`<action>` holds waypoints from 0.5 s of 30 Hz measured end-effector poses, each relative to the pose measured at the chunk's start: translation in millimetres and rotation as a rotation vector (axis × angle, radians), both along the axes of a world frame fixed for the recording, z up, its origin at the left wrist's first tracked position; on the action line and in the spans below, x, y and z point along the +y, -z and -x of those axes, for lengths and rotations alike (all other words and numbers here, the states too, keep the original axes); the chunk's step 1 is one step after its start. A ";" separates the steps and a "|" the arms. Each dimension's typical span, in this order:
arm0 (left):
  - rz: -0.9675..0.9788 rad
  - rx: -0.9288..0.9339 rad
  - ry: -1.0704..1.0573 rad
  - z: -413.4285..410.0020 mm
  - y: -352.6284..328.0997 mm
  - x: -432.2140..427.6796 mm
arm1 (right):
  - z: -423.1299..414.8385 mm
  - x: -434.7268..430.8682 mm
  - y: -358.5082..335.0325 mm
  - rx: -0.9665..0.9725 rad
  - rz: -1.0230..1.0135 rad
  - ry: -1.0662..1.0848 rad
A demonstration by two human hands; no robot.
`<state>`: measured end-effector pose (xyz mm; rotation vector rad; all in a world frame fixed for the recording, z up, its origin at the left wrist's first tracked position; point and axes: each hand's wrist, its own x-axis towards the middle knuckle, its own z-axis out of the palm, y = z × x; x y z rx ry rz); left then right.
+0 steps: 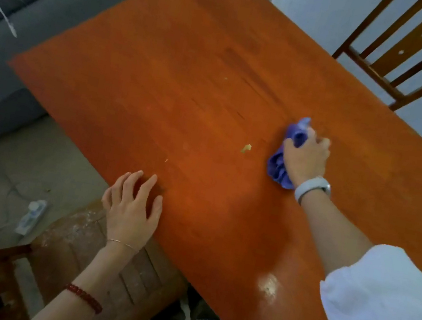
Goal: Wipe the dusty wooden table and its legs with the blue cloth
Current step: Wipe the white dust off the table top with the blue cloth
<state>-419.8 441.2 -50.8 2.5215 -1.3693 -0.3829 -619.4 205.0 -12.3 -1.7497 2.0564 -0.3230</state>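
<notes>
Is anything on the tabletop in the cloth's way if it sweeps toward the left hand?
A small pale scrap on the table, just beside the cloth the right hand grips, and a tiny fleck nearer the left hand, which rests flat at the edge.

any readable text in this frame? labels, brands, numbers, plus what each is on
No readable text anywhere in the head view.
Marking on the white object on the floor: too blurred to read, if there is any.
The white wristband behind the right hand: no text shows.
The blue cloth and the wooden table: plain, no print.
</notes>
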 end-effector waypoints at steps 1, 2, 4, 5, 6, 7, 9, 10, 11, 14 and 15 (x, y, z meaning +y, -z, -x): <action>0.015 0.010 0.003 -1.4 -0.8 0.2 | -21.6 15.4 2.7 0.008 0.009 -0.181; 0.032 0.023 -0.003 -2.7 -2.0 1.7 | -43.1 36.6 5.0 -0.034 -0.019 -0.399; 0.067 0.020 -0.052 -8.9 -3.9 4.8 | -75.9 82.7 2.7 -0.206 -0.200 -0.821; 0.065 0.001 -0.097 -14.0 -4.9 6.6 | -82.4 96.5 -0.9 -0.296 -0.285 -0.941; 0.039 -0.013 -0.151 -20.1 -5.8 7.8 | -83.6 96.8 -3.3 -0.362 -0.288 -0.960; 0.000 -0.014 -0.201 -28.0 -5.8 8.4 | -83.5 85.7 -3.7 -0.383 -0.214 -0.894; -0.065 0.022 -0.278 -41.9 -4.9 10.0 | -79.9 44.0 3.4 -0.283 -0.003 -0.644; -0.073 0.037 -0.290 -45.5 -5.4 8.3 | -75.4 20.3 4.8 -0.210 0.047 -0.502; -0.062 0.046 -0.300 -48.9 -6.0 8.6 | -75.0 5.4 5.1 -0.154 0.043 -0.390; 0.028 0.088 -0.289 -59.8 -3.9 14.0 | -99.3 24.3 7.0 0.005 0.019 -0.467; 0.053 0.091 -0.264 -64.2 -3.2 17.2 | -109.8 48.8 8.6 0.015 0.018 -0.659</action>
